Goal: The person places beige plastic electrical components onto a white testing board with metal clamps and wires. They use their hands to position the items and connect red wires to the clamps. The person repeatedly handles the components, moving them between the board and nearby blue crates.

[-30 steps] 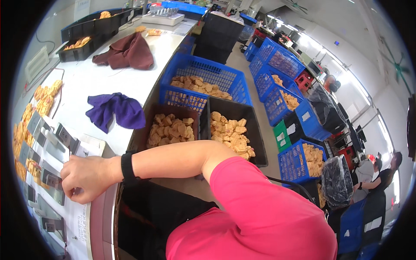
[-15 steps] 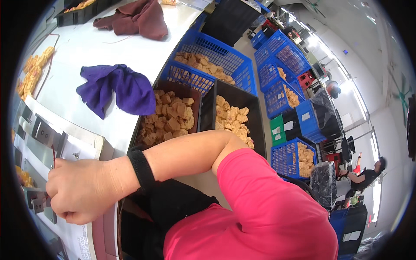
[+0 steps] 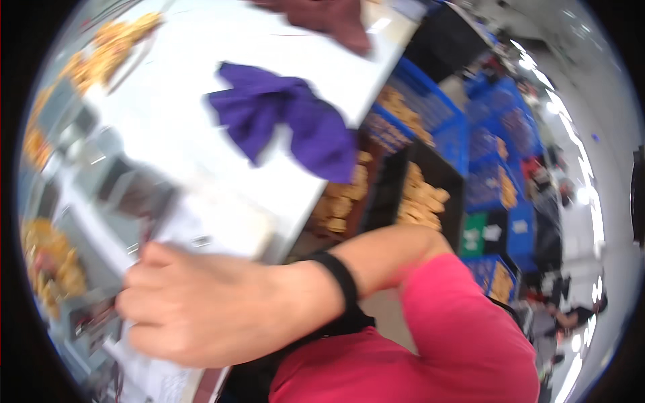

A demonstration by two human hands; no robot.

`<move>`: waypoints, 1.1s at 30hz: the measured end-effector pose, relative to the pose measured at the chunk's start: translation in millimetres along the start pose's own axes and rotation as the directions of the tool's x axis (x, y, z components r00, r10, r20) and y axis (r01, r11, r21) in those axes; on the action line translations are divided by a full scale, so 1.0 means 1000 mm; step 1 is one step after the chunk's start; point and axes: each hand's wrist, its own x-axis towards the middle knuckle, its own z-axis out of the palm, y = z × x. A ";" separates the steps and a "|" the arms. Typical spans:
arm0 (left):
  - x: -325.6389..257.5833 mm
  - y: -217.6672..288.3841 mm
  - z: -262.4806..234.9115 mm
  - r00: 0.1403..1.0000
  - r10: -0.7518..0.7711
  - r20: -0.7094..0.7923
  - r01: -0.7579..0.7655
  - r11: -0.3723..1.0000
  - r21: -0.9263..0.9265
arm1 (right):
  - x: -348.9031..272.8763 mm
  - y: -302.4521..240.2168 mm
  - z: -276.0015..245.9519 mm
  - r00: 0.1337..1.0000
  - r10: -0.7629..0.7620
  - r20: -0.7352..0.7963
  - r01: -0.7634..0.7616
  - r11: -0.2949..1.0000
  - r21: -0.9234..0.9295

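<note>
My right hand [image 3: 201, 309] is closed in a fist over the metal fixture [image 3: 138, 191] at the table's left side. Its curled fingers hide what they grip; a thin reddish piece shows beside the top finger, too blurred to name. A black band [image 3: 342, 285] goes round the wrist. Below the fingers sits a metal block [image 3: 94, 319], blurred, with small yellow parts [image 3: 54, 269] to its left. Beyond the hand, a crumpled purple cloth [image 3: 289, 117] lies on the white tabletop [image 3: 178, 127]. My left hand is out of view.
A brown cloth [image 3: 336, 23] lies at the table's far end, and a row of yellow parts [image 3: 107, 54] at far left. To the right of the table are a black bin [image 3: 383, 191] and blue crates [image 3: 460, 134] with tan pieces. A person [image 3: 571, 316] is at the far right.
The view has swung left, so everything sits further right and blurs. More of the fixture and yellow parts shows at left. My right hand stays closed at the fixture.
</note>
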 end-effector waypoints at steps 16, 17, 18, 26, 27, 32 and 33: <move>-0.020 -0.006 -0.005 0.850 -0.526 0.026 0.457 0.714 -0.531 | 0.013 -0.007 -0.017 0.952 0.104 0.288 -0.131 0.988 0.076; -0.020 -0.003 -0.006 0.846 -0.533 0.022 0.460 0.708 -0.535 | 0.013 -0.008 -0.019 0.952 0.101 0.289 -0.128 0.989 0.074; -0.020 -0.004 -0.006 0.849 -0.527 0.017 0.469 0.739 -0.483 | 0.013 -0.007 -0.018 0.951 0.096 0.294 -0.122 0.990 0.073; -0.013 0.002 -0.001 0.823 -0.567 -0.008 0.492 0.721 -0.488 | 0.014 -0.008 -0.015 0.960 0.080 0.269 -0.099 0.993 0.061; -0.012 0.002 0.000 0.826 -0.564 -0.009 0.491 0.726 -0.481 | 0.014 -0.008 -0.015 0.960 0.084 0.266 -0.104 0.993 0.061; -0.011 0.004 -0.002 0.840 -0.543 0.005 0.486 0.747 -0.454 | 0.015 -0.009 -0.016 0.957 0.089 0.277 -0.108 0.993 0.055; -0.012 0.003 -0.003 0.836 -0.549 0.004 0.490 0.743 -0.456 | 0.015 -0.009 -0.017 0.955 0.088 0.283 -0.108 0.993 0.053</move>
